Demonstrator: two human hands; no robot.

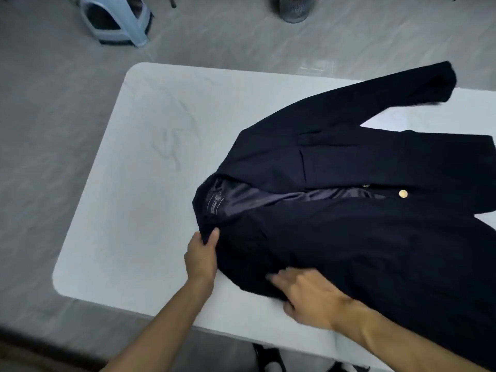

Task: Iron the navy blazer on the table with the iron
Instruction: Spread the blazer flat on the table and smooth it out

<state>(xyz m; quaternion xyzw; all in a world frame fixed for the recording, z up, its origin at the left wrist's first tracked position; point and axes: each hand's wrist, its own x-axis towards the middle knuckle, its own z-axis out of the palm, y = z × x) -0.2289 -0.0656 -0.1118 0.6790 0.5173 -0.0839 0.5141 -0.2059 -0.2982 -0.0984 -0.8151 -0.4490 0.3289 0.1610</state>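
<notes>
The navy blazer point(349, 183) lies face up on the white table point(139, 162), collar toward the left, front slightly open so the lining and a gold button point(403, 194) show. One sleeve stretches to the far right. My left hand point(201, 255) pinches the blazer's edge at the collar and near shoulder, thumb on top. My right hand point(308, 296) rests on the near shoulder and sleeve area with fingers spread fairly straight; it is blurred. No iron is in view.
The table's left half is bare white surface. On the grey floor beyond stand a light blue plastic stool point(115, 20) at the far left and a dark mesh bin point(294, 8) at the top middle. The table's near edge runs just under my forearms.
</notes>
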